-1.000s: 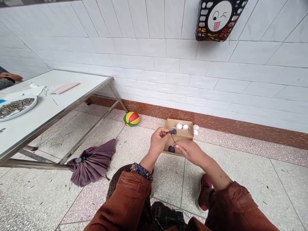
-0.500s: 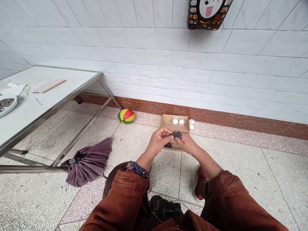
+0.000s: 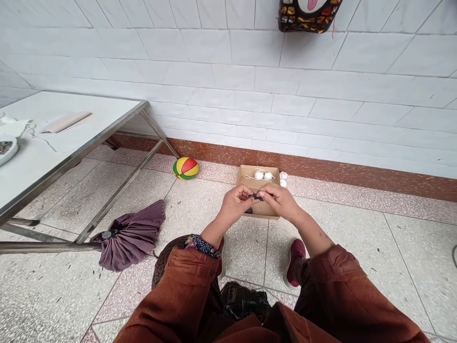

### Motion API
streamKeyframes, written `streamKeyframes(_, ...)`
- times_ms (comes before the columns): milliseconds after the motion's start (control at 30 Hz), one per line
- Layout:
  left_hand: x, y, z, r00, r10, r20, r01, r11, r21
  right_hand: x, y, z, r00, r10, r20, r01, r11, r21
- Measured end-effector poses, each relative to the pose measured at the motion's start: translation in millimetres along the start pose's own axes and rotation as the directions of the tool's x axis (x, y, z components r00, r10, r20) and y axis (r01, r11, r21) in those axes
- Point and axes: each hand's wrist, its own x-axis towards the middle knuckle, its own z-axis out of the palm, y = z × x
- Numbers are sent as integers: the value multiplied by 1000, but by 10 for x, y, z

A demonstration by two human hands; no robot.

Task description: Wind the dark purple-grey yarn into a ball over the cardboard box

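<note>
Between my two hands is a small piece of dark blue yarn work (image 3: pixel 254 196). My left hand (image 3: pixel 233 206) pinches its left end with thumb and fingertips. At the other end, my right hand (image 3: pixel 281 202) also pinches it, and the fingers cover part of it. Both hands are above a shallow cardboard box (image 3: pixel 259 216). Toward the back of that box are two white yarn balls (image 3: pixel 263 175) with loose strands. A dark ball (image 3: pixel 249 210) lies in the front left part of the box, partly hidden by my left hand.
More white balls (image 3: pixel 283 179) lie just right of the box. A striped ball (image 3: pixel 186 168) rests by the wall near a metal-framed table (image 3: pixel 103 109). Purple pleated cloth (image 3: pixel 134 236) is on the floor at left. A black basket (image 3: pixel 305 23) hangs on the wall.
My right hand has turned, its fingers now pinching the yarn from the right. The bunched yarn now shows as a thinner dark piece between the fingertips. The view has tilted slightly down.
</note>
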Motion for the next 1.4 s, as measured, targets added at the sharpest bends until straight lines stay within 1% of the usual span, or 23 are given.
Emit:
streamKeyframes(67,-17,25,14,997,-18,80,20,999,-30,28,95,-8,998,28,-55,-29,1000,-8)
streamKeyframes(133,-26,51,19,988,-43,145,62,990,-127,42,186,17,996,63,-69,-63,998,1)
streamKeyframes(233,-30,76,14,974,-73,215,136,945,-297,32,283,118,995,98,-24,-97,994,49)
streamKeyframes(300,-32,84,7,971,-95,221,171,918,-358,8,319,211,992,127,9,-127,990,55)
streamKeyframes(367,-33,91,-4,974,-124,190,192,897,-398,-26,340,303,984,168,60,-170,985,38)
streamKeyframes(433,-30,99,-20,976,-160,148,209,877,-432,-67,357,376,968,203,147,-208,978,24)
streamKeyframes(533,-7,106,-53,981,-192,41,190,874,-447,-128,366,427,927,241,289,-234,971,-58)
streamKeyframes(600,20,97,-76,980,-190,-62,151,905,-397,-154,335,412,908,245,339,-211,968,-135)
streamKeyframes(633,34,86,-87,977,-182,-112,131,925,-357,-160,299,390,907,227,354,-185,971,-149)
streamKeyframes(700,57,52,-99,972,-146,-184,94,960,-263,-152,188,315,916,154,371,-126,987,-99)
streamKeyframes(767,68,5,-97,973,-80,-218,47,987,-153,-123,45,215,930,75,359,-78,997,-4)
streamKeyframes(833,64,-43,-79,976,-2,-218,-2,1000,-19,-83,-81,113,951,36,306,-52,998,44)
streamKeyframes(900,44,-74,-49,983,43,-181,-27,996,90,-42,-137,33,976,44,212,-54,998,42)
streamKeyframes(967,13,-72,-17,995,19,-97,-8,994,111,-9,-99,-14,992,83,92,-84,996,8)
streamKeyframes(1033,-20,-40,8,998,-55,34,53,997,48,13,11,-29,992,125,-20,-126,991,-37)
streamKeyframes(1067,-35,-17,16,990,-95,105,95,995,-1,19,79,-26,988,143,-60,-146,988,-54)
streamKeyframes(1133,-55,26,23,967,-151,206,177,978,-111,22,209,4,979,177,-99,-183,981,-64)
streamKeyframes(1167,-59,42,24,960,-166,226,206,965,-165,17,261,31,976,193,-98,-199,979,-56)
streamKeyframes(1200,-59,52,24,958,-176,228,227,949,-219,9,300,66,975,207,-83,-211,977,-42)
streamKeyframes(1300,-47,53,27,961,-207,184,262,894,-363,-36,341,209,975,222,-14,-222,975,-19)
streamKeyframes(1400,-29,48,35,962,-235,137,272,832,-484,-91,299,345,985,167,45,-166,986,-16)
